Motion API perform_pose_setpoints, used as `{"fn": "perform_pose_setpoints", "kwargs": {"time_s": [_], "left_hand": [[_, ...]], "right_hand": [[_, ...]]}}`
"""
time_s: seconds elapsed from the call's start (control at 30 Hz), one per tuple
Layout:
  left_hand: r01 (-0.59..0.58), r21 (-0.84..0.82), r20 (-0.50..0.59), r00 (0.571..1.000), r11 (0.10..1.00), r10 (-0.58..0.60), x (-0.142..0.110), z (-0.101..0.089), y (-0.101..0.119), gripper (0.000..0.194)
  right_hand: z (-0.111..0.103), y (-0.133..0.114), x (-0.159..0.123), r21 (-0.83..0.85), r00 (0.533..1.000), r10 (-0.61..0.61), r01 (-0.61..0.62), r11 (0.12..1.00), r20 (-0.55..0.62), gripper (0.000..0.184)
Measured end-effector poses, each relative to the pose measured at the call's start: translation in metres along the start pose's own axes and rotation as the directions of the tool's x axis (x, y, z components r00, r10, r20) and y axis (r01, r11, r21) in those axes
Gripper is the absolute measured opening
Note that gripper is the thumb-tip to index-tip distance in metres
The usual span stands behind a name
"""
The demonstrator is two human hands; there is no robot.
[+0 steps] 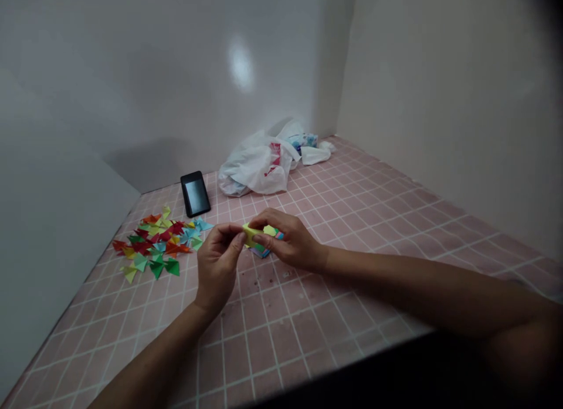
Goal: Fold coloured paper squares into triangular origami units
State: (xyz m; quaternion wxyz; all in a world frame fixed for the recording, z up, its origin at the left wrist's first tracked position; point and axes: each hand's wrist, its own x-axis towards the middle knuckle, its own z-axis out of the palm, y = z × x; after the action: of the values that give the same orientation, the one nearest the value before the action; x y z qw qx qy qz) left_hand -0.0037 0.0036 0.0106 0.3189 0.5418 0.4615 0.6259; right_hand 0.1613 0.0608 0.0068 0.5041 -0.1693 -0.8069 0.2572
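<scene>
Both my hands meet over the middle of a pink tiled counter [334,262]. My left hand [219,263] and my right hand [290,240] pinch a small yellow-green piece of paper [251,233] between their fingertips. Right under my right hand lies a small stack of coloured paper squares [263,250], partly hidden by the fingers. To the left, a heap of several folded paper triangles [158,244] in red, green, yellow, orange and blue is spread on the counter.
A black phone [195,193] lies face up behind the heap. A crumpled white plastic bag [259,162] with other packets sits in the back corner. White walls close in the counter at the left, back and right. The near edge drops into shadow.
</scene>
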Motion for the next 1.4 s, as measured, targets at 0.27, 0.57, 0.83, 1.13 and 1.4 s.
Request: {"fn": "perform_pose_setpoints", "kwargs": {"time_s": [0.27, 0.57, 0.83, 1.13, 1.4], "left_hand": [[-0.114, 0.068, -0.037, 0.992, 0.991, 0.117, -0.0024, 0.0002, -0.0005, 0.011], [-0.158, 0.186, -0.003, 0.987, 0.97, 0.162, -0.0023, -0.0014, 0.0001, 0.009], [-0.216, 0.243, 0.046, 0.976, 0.946, 0.211, -0.0024, -0.0031, -0.0002, 0.007], [-0.249, 0.293, 0.086, 0.969, 0.923, 0.233, -0.0021, -0.0039, 0.0012, 0.005], [-0.218, 0.269, 0.018, 0.975, 0.938, 0.222, -0.0036, -0.0026, -0.0012, 0.011]], "right_hand": [[0.0011, -0.0013, -0.0039, -0.016, 1.0, 0.022, -0.023, 1.0, -0.014, 0.016], [0.0041, -0.0001, -0.0032, -0.036, 0.996, -0.019, 0.016, 0.999, -0.084, 0.009], [0.0027, -0.0027, -0.0005, 0.078, 0.992, 0.096, -0.09, 0.993, -0.083, 0.005], [0.0018, -0.0042, -0.0004, 0.033, 0.995, 0.061, -0.059, 0.998, -0.079, 0.005], [-0.0001, -0.0047, 0.0011, -0.033, 0.997, 0.009, -0.011, 0.999, -0.071, 0.006]]}}
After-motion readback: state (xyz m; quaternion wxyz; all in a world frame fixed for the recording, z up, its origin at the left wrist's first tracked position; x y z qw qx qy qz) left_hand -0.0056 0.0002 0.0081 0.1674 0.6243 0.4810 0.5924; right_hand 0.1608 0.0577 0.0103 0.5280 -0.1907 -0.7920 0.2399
